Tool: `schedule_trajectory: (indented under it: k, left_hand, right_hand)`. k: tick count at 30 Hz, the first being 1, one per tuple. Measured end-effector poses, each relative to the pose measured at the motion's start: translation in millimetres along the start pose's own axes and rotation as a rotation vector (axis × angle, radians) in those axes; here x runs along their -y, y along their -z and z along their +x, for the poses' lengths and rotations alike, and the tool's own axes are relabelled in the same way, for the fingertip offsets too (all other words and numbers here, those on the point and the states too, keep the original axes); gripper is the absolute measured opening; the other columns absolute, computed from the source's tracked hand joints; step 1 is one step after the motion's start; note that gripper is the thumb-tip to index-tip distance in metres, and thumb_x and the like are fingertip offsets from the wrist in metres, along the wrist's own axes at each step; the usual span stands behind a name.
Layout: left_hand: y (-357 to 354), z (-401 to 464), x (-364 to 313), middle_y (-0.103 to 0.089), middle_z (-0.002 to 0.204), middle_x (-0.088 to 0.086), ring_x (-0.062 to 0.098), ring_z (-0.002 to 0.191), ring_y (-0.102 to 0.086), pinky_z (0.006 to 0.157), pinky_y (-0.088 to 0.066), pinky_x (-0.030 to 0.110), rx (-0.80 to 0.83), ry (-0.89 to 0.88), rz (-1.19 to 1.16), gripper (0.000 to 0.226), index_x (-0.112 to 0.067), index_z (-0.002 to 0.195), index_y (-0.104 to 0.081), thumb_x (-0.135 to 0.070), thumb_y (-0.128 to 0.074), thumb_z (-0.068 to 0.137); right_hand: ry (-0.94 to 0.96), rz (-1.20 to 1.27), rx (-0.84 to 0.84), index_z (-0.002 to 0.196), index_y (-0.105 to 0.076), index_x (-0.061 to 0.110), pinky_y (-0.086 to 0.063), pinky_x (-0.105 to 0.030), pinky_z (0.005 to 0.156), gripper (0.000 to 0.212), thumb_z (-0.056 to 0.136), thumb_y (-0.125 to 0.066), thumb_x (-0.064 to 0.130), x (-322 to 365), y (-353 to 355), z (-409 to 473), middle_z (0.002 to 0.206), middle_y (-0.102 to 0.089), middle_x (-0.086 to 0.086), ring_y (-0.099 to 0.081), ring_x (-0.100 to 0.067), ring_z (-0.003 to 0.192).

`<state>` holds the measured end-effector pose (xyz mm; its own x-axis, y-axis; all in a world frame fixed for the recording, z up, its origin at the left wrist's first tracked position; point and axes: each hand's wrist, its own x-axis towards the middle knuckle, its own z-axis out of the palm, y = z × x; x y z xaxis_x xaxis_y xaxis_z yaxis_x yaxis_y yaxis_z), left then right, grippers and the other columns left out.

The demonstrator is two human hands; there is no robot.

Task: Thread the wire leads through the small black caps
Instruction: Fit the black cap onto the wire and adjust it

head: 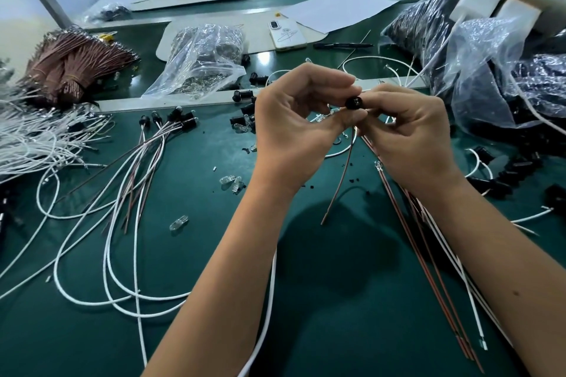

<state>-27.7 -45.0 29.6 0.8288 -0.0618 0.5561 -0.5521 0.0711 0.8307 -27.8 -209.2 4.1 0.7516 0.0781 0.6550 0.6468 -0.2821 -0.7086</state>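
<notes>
Between both sets of fingertips sits the small black cap (354, 102) — the left hand (298, 128) and right hand (410, 138) each pinch it, raised above the green table (337, 300). Below the pinch a brown wire lead (338, 184) hangs down. Left of the hands lie finished capped wires (171, 122) — beyond them, a clear bag (202, 61).

We log one black cap (354, 102) pinched between left hand (301, 119) and right hand (410, 135); brown lead (340, 180) hanging below; green surface (337, 300) beneath.
</notes>
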Motion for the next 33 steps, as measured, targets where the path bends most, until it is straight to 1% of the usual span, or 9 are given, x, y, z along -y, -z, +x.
schedule_trajectory:
  k: [4, 7, 10, 13, 18, 20, 23, 28, 33]
  left_hand:
    - [-0.1, 0.1, 1.1, -0.077, 0.088, 0.01, 0.019, 0.08, -0.073, 0.072, -0.055, 0.033, -0.017, 0.001, -0.008, 0.035, -0.002, 0.094, -0.069, 0.007, -0.089, 0.067]
    - [-0.3, 0.0, 0.9, -0.076, 0.087, 0.01, 0.017, 0.079, -0.072, 0.073, -0.055, 0.03, -0.015, 0.011, -0.023, 0.035, -0.001, 0.094, -0.069, 0.008, -0.088, 0.067]
    - [-0.9, -0.4, 0.6, -0.076, 0.088, 0.011, 0.016, 0.079, -0.073, 0.074, -0.054, 0.027, -0.009, 0.016, -0.034, 0.035, 0.0, 0.095, -0.069, 0.008, -0.088, 0.066]
    - [-1.5, -0.6, -0.2, -0.076, 0.088, 0.012, 0.016, 0.08, -0.073, 0.073, -0.054, 0.026, -0.014, 0.015, -0.045, 0.036, -0.001, 0.094, -0.069, 0.009, -0.088, 0.066]
    - [0.2, -0.3, -1.9, -0.077, 0.089, 0.009, 0.023, 0.082, -0.074, 0.077, -0.059, 0.043, -0.022, 0.008, -0.076, 0.037, -0.008, 0.093, -0.07, 0.008, -0.088, 0.065]
    - [0.6, -0.5, -2.6, -0.077, 0.089, 0.009, 0.023, 0.082, -0.074, 0.077, -0.059, 0.044, -0.018, 0.005, -0.076, 0.036, -0.007, 0.093, -0.07, 0.008, -0.088, 0.065]
    - [0.6, -0.8, -4.0, -0.077, 0.088, 0.01, 0.022, 0.081, -0.074, 0.074, -0.057, 0.036, -0.02, 0.008, -0.076, 0.036, -0.006, 0.093, -0.07, 0.008, -0.088, 0.065]
    - [-0.4, -1.6, -3.9, -0.076, 0.087, 0.009, 0.017, 0.079, -0.072, 0.073, -0.055, 0.033, -0.018, 0.005, -0.081, 0.036, -0.006, 0.091, -0.069, 0.01, -0.088, 0.065]
    - [-0.7, -2.6, -4.3, -0.076, 0.086, 0.01, 0.017, 0.077, -0.071, 0.072, -0.054, 0.031, -0.028, 0.01, -0.083, 0.035, -0.005, 0.089, -0.069, 0.012, -0.087, 0.064]
  right_hand:
    - [0.004, 0.069, 0.011, 0.107, -0.076, 0.019, -0.052, -0.029, 0.076, 0.014, 0.095, -0.076, 0.013, 1.5, -1.2, 0.2, 0.095, -0.074, 0.012, -0.066, -0.013, 0.084]
    - [-0.016, 0.115, -0.008, 0.106, -0.076, 0.022, -0.053, -0.027, 0.079, 0.022, 0.093, -0.075, 0.005, 1.4, -2.4, -0.4, 0.093, -0.076, 0.017, -0.066, -0.006, 0.084]
    - [-0.037, 0.119, -0.024, 0.104, -0.076, 0.02, -0.055, -0.032, 0.079, 0.024, 0.091, -0.075, 0.0, -0.1, -1.6, -0.8, 0.093, -0.076, 0.012, -0.066, -0.013, 0.084]
    - [-0.019, 0.097, -0.008, 0.102, -0.078, 0.023, -0.055, -0.037, 0.075, 0.02, 0.092, -0.075, 0.006, 0.1, -0.4, -0.3, 0.092, -0.076, 0.012, -0.064, -0.018, 0.082]
    - [0.001, 0.056, -0.007, 0.103, -0.077, 0.023, -0.054, -0.053, 0.073, 0.013, 0.094, -0.077, 0.015, -0.9, 0.1, 0.2, 0.093, -0.076, -0.005, -0.066, -0.036, 0.083]
    - [0.005, 0.059, -0.013, 0.102, -0.079, 0.025, -0.055, -0.051, 0.072, 0.013, 0.093, -0.077, 0.016, -0.9, 0.2, 0.1, 0.093, -0.075, -0.003, -0.066, -0.035, 0.083]
    - [0.017, 0.054, -0.017, 0.102, -0.079, 0.027, -0.055, -0.05, 0.072, 0.013, 0.093, -0.077, 0.019, -0.2, 0.2, -0.2, 0.093, -0.076, -0.002, -0.066, -0.036, 0.083]
    - [0.009, 0.024, -0.02, 0.106, -0.077, 0.018, -0.057, -0.052, 0.075, 0.015, 0.093, -0.076, 0.011, -2.3, 1.5, -0.8, 0.096, -0.076, -0.011, -0.069, -0.037, 0.086]
    - [0.004, -0.002, -0.012, 0.109, -0.078, 0.016, -0.057, -0.043, 0.074, 0.016, 0.094, -0.076, 0.012, -3.4, 1.0, -1.4, 0.096, -0.076, -0.01, -0.069, -0.032, 0.085]
